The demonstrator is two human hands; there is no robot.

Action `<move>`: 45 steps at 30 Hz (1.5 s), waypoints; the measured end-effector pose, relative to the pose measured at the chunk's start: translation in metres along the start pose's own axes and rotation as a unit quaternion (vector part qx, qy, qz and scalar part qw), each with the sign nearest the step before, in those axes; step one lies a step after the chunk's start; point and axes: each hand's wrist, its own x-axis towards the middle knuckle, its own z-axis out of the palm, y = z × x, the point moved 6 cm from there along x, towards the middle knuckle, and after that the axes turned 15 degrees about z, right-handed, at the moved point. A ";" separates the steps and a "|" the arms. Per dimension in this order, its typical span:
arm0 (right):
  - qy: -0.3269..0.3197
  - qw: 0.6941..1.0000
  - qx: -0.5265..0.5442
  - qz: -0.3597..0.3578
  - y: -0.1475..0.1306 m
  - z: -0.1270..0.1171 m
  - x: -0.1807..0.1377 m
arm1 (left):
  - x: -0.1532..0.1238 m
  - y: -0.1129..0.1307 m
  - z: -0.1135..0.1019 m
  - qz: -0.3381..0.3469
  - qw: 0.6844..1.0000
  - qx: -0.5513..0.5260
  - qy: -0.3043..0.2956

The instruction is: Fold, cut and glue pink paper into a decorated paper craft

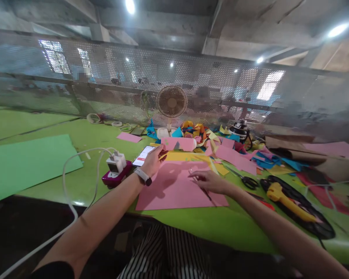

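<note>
A pink paper sheet (pixel 174 190) lies on the green table (pixel 221 228) in front of me. My left hand (pixel 154 159), with a watch on its wrist, reaches past the sheet's far left corner to a phone (pixel 143 155) with a lit screen and touches it, fingers curled. My right hand (pixel 208 181) rests on the sheet's right part, fingers closed around a thin dark pen-like thing (pixel 206 192) that points down at the paper.
Near the phone stands a magenta power strip (pixel 116 176) with white chargers and a cable. Also on the table: a large green sheet (pixel 26 162), black scissors (pixel 244 180), a yellow cutter (pixel 291 203) and a heap of coloured paper scraps (pixel 221 147). At the back are a small fan (pixel 171 102) and a mesh screen.
</note>
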 end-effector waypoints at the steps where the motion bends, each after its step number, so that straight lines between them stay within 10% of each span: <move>1: -0.026 0.993 0.112 0.013 0.006 -0.004 0.002 | 0.001 -0.001 -0.001 0.000 1.000 -0.002 0.001; 5: -0.064 0.862 0.503 -0.001 0.024 -0.028 0.003 | 0.003 -0.004 -0.002 -0.001 1.000 -0.006 0.002; 10: 0.000 0.780 0.624 -0.038 0.033 -0.053 -0.004 | 0.001 -0.003 -0.002 -0.007 1.000 -0.003 0.011; 16: 0.125 0.838 0.530 0.046 0.043 -0.052 0.010 | -0.003 0.000 0.001 -0.013 1.000 0.000 0.015; 45: 0.174 0.919 0.351 0.047 0.088 -0.066 0.073 | -0.006 -0.009 0.002 -0.031 0.998 0.061 -0.013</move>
